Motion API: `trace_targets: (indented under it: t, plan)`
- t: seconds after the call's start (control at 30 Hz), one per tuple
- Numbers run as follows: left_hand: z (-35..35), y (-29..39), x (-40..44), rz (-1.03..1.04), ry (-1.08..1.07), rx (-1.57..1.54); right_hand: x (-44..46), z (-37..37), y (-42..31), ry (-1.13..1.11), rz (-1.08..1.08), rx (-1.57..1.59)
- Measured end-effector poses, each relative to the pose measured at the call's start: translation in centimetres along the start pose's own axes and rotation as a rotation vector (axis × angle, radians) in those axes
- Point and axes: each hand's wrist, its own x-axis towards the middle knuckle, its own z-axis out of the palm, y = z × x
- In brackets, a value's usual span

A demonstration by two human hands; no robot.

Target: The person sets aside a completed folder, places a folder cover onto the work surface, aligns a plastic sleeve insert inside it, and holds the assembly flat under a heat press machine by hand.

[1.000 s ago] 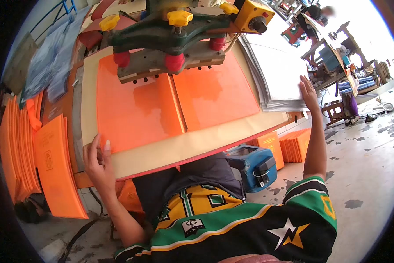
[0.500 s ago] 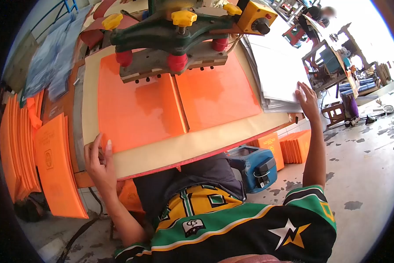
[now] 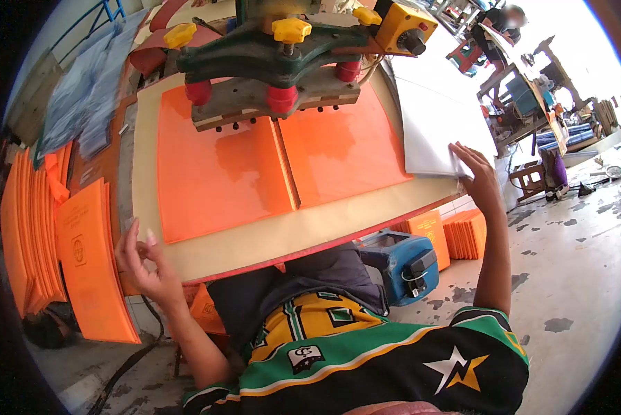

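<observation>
Orange plastic covers point(image 3: 220, 173) lie side by side on a tan board point(image 3: 255, 242), under the bar of a green press point(image 3: 276, 59). By the board's front left corner is my left hand point(image 3: 146, 266), its fingers apart and nothing in them. At the right, my right hand point(image 3: 477, 173) has its fingertips on the near right corner of a white sheet point(image 3: 438, 117). That sheet lies over the stack and its left edge reaches the right orange cover. Whether the fingers pinch the sheet is hard to see.
Stacked orange folders point(image 3: 92, 263) stand at the left, below clear plastic sheets point(image 3: 82, 104). A yellow control box point(image 3: 403, 28) is fixed to the press. Beneath the board are a blue machine point(image 3: 400, 266) and more orange folders point(image 3: 464, 234). A person point(image 3: 500, 28) works at the back right.
My right hand has moved left and nearer to me, and the top white sheet has shifted the same way. My left hand has drawn slightly left, off the cover's corner.
</observation>
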Motion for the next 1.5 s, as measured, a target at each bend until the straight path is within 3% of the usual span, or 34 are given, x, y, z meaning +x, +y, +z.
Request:
trace_targets:
  t: [0.03, 0.1, 0.17, 0.33, 0.4, 0.47, 0.5, 0.57, 0.7, 0.77, 0.8, 0.97, 1.03, 1.1, 1.5]
  plan:
    - [0.1, -0.2, -0.5, 0.002, 0.0, -0.002, -0.2, -0.5, -0.2, 0.002, 0.002, -0.001]
    - [0.3, -0.2, -1.4, -0.07, 0.145, -0.318, -0.5, -1.2, -0.4, -0.037, -0.044, 0.016]
    - [0.5, 2.0, -2.2, -0.139, 0.12, -0.35, -0.7, -2.0, -1.2, -0.046, 0.019, 0.048]
    - [2.1, 7.2, -3.6, 0.169, -0.252, -0.441, -0.4, -1.0, -1.3, -0.028, 0.193, 0.068]
    - [3.0, 8.3, -3.3, 0.282, -0.317, -0.46, -0.3, 0.5, -1.0, 0.066, 0.008, -0.001]
    - [3.5, 9.1, -3.2, 0.411, -0.42, -0.48, 0.0, 0.8, -1.3, 0.103, -0.031, -0.041]
    - [3.5, 9.1, -3.1, 0.412, -0.419, -0.481, 0.1, 0.9, -1.4, 0.135, -0.071, -0.079]
    - [3.4, 9.2, -3.1, 0.402, -0.43, -0.484, 0.8, 0.2, -0.2, 0.052, 0.079, -0.031]
    - [2.3, 7.5, -2.4, 0.386, -0.408, -0.42, 1.8, -0.4, 5.5, 0.054, 0.04, -0.096]
    - [1.3, 6.1, -1.8, 0.366, -0.324, -0.325, 2.0, -0.7, 6.5, -0.108, -0.046, -0.083]
    - [0.6, 5.1, -1.6, 0.317, -0.312, -0.286, 2.3, -1.2, 6.0, -0.213, 0.02, 0.036]
    - [-0.5, 1.6, -0.5, 0.168, -0.137, -0.201, 4.2, -2.5, 1.8, -0.26, 0.194, 0.261]
    - [-0.4, 0.8, -0.6, 0.131, -0.077, -0.183, 4.5, -1.8, 1.9, -0.239, -0.001, 0.105]
    - [-0.3, 0.4, -0.8, 0.003, -0.073, -0.239, 4.8, -1.2, 1.9, -0.208, -0.029, 0.065]
    - [0.0, 0.1, -1.3, 0.06, -0.1, -0.197, 6.1, -1.9, 0.9, -0.256, 0.014, 0.116]
